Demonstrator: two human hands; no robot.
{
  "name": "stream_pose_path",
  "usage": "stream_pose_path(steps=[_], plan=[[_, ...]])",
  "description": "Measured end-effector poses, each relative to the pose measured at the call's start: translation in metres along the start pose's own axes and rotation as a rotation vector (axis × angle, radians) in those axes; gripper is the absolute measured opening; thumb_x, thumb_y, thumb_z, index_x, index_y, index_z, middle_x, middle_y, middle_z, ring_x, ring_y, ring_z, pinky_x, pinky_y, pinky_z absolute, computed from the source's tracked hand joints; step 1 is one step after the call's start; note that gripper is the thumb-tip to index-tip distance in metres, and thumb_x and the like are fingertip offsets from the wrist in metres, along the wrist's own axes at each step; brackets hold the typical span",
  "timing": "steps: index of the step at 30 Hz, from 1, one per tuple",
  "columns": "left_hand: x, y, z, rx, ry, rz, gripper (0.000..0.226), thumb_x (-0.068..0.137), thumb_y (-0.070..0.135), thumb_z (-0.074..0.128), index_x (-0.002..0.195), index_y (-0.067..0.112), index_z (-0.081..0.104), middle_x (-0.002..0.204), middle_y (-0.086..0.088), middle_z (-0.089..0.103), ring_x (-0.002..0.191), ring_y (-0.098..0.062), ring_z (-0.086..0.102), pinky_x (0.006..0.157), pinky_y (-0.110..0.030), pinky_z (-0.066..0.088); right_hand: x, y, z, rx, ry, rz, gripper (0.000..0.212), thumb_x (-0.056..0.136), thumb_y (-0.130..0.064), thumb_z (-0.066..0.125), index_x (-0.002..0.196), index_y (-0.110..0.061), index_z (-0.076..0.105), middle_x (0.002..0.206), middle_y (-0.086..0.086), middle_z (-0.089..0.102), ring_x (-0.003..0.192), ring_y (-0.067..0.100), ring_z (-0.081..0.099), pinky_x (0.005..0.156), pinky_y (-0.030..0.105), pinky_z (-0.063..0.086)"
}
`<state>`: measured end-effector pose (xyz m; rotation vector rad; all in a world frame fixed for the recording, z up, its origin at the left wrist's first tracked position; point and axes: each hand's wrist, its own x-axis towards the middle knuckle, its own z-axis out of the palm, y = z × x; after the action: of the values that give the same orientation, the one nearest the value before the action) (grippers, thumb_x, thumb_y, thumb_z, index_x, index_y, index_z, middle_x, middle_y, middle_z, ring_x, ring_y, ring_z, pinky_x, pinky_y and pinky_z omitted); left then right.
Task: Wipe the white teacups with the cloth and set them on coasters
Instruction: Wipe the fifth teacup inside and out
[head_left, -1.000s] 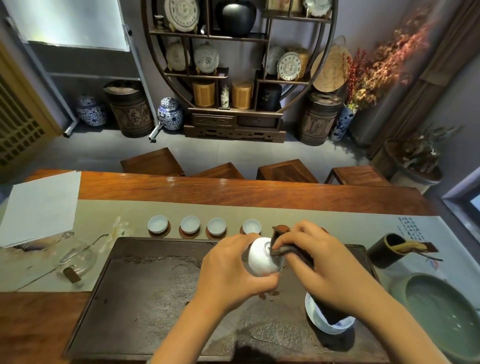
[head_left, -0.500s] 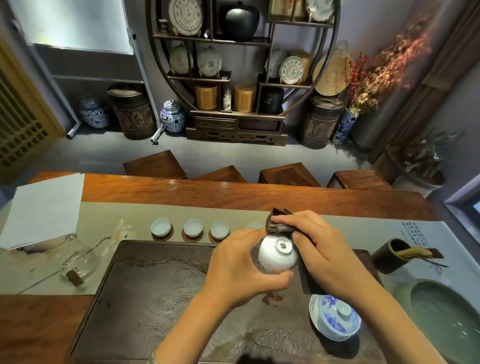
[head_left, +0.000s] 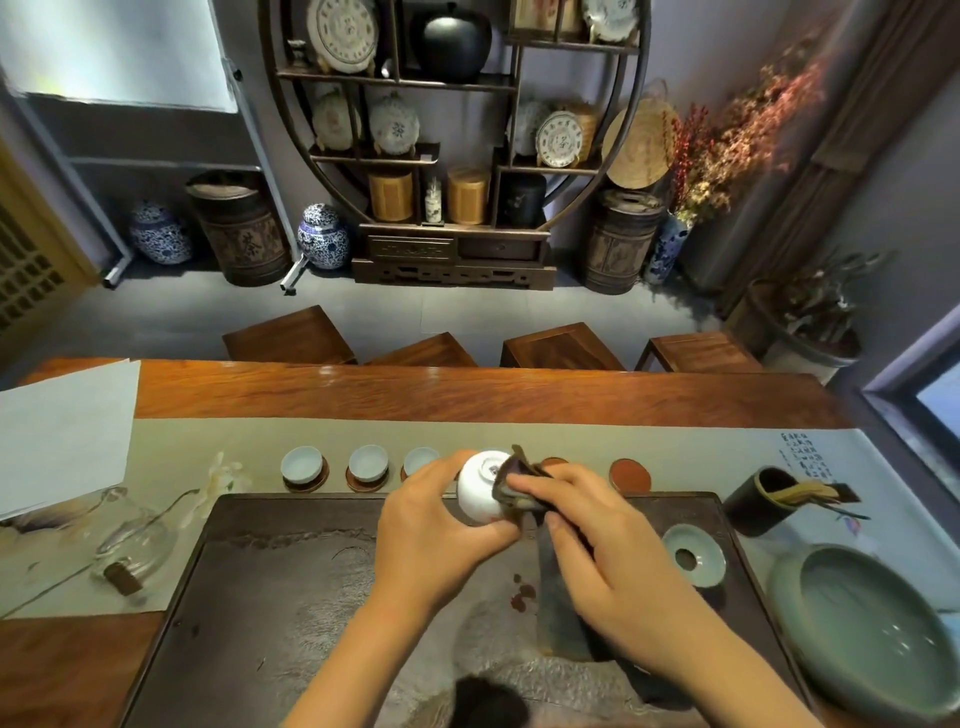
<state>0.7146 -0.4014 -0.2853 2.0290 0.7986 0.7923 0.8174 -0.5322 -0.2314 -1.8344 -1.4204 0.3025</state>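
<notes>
A tea room or tea shop. Behind the long wooden tea table (head_left: 467, 395) stands a round display shelf (head_left: 452, 140) of wrapped tea cakes and canisters. Blue-and-white porcelain jars (head_left: 322, 236) and wooden barrels (head_left: 241, 228) flank that shelf.

Dark tea tray (head_left: 322, 597) on wooden table (head_left: 467, 395). Celadon basin (head_left: 862, 623) at right, near black tool holder (head_left: 763, 501). Glass pitcher (head_left: 135, 540) and white paper (head_left: 62, 436) at left. 4 wooden stools (head_left: 561, 348) beyond table; round display shelf (head_left: 452, 135) against wall.

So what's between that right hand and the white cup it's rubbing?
The head view shows a dark cloth under the right hand, pressed against the upturned white teacup.
</notes>
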Motion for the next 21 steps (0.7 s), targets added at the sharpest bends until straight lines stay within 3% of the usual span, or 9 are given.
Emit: stream_pose_path(steps=[5, 10, 15, 21], plan=[[0.001, 0.018, -0.010, 0.039, -0.087, 0.165, 0.048, 0.059, 0.049, 0.077, 0.105, 0.041, 0.066, 0.098, 0.025, 0.068, 0.095, 0.002, 0.063, 0.077, -0.019, 0.050, 0.011, 0.007, -0.022, 0.093, 0.224, 0.006, 0.037, 0.089, -0.007, 0.041, 0.117, -0.019, 0.061, 0.114, -0.007, 0.061, 0.110, 0.006, 0.055, 0.091, 0.013, 0.041], [-0.004, 0.036, -0.007, -0.039, -0.127, 0.251, 0.051, 0.060, 0.038, 0.081, 0.109, 0.036, 0.067, 0.100, 0.021, 0.069, 0.096, -0.001, 0.063, 0.077, -0.023, 0.051, 0.017, 0.011, -0.026, 0.093, 0.123, 0.027, 0.038, 0.089, -0.010, 0.038, 0.116, -0.024, 0.062, 0.112, -0.009, 0.061, 0.107, 0.003, 0.055, 0.090, 0.012, 0.040], [-0.007, 0.031, -0.002, -0.057, -0.037, 0.164, 0.049, 0.058, 0.046, 0.080, 0.106, 0.039, 0.068, 0.098, 0.021, 0.070, 0.095, -0.001, 0.065, 0.077, -0.022, 0.052, 0.008, 0.017, -0.018, 0.026, 0.134, 0.069, 0.039, 0.089, -0.015, 0.039, 0.122, -0.023, 0.058, 0.115, -0.010, 0.060, 0.109, -0.006, 0.051, 0.090, 0.003, 0.034], [-0.016, 0.022, 0.011, -0.069, 0.004, 0.019, 0.045, 0.056, 0.051, 0.077, 0.100, 0.048, 0.067, 0.089, 0.027, 0.070, 0.083, 0.006, 0.066, 0.067, -0.016, 0.052, -0.007, 0.015, -0.005, 0.039, 0.175, 0.104, 0.038, 0.088, -0.012, 0.040, 0.119, -0.020, 0.061, 0.109, -0.004, 0.060, 0.103, -0.004, 0.051, 0.086, 0.006, 0.037]])
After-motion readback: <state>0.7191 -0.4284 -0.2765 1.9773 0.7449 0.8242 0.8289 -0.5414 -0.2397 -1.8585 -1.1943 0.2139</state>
